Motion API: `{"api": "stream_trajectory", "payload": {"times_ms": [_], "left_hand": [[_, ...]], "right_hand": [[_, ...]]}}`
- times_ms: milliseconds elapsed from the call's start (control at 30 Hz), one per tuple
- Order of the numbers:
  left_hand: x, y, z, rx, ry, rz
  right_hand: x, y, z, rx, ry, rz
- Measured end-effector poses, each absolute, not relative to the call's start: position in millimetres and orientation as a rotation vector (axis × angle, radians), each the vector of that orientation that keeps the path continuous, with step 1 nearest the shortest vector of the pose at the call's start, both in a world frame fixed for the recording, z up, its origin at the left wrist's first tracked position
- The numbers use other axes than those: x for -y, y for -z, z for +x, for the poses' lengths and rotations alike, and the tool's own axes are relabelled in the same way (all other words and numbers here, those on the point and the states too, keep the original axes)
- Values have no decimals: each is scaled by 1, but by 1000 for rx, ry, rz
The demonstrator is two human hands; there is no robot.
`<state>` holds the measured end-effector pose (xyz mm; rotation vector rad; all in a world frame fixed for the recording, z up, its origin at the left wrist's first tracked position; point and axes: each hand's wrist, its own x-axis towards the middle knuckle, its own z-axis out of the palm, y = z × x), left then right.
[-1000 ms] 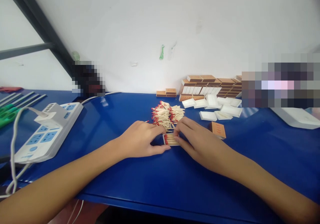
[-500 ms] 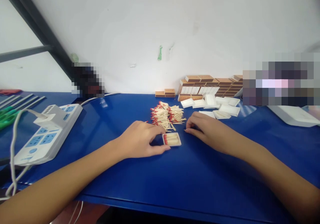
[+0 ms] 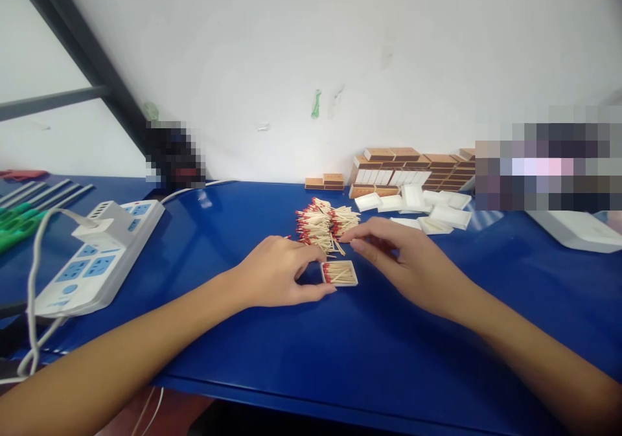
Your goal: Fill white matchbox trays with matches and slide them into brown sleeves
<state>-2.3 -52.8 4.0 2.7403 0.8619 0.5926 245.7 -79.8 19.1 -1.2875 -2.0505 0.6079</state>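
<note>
A small white matchbox tray (image 3: 353, 282) lies on the blue table, with red-headed matches (image 3: 340, 272) inside. One or more of those matches lie aslant over the others. My left hand (image 3: 282, 271) grips the tray's left end between thumb and fingers. Just behind the tray is a loose pile of matches (image 3: 318, 225), most heads pointing left. My right hand (image 3: 398, 248) hovers at the pile's right front edge, thumb and forefinger a little apart. I make out no match between them.
Several white trays (image 3: 449, 216) lie scattered behind my right hand. Stacked brown matchboxes (image 3: 391, 155) stand against the wall, with a few more matchboxes (image 3: 333, 180) to their left. A white power strip (image 3: 104, 261) with cables and green-handled tools (image 3: 22, 222) are at the left.
My right hand has moved left and slightly up to the match pile, its thumb and forefinger parting. The tray stays in my left hand; its matches show more clearly. The view has shifted slightly.
</note>
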Motion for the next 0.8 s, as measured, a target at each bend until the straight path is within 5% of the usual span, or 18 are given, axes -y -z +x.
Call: {"api": "stream_trajectory", "payload": {"times_ms": [233, 800], "left_hand": [[51, -4, -5, -884, -867, 2741], [53, -3, -3, -859, -760, 2666]], "right_hand": [[84, -20, 238, 1820, -853, -1275], [66, -11, 266, 2022, -209, -1419]]}}
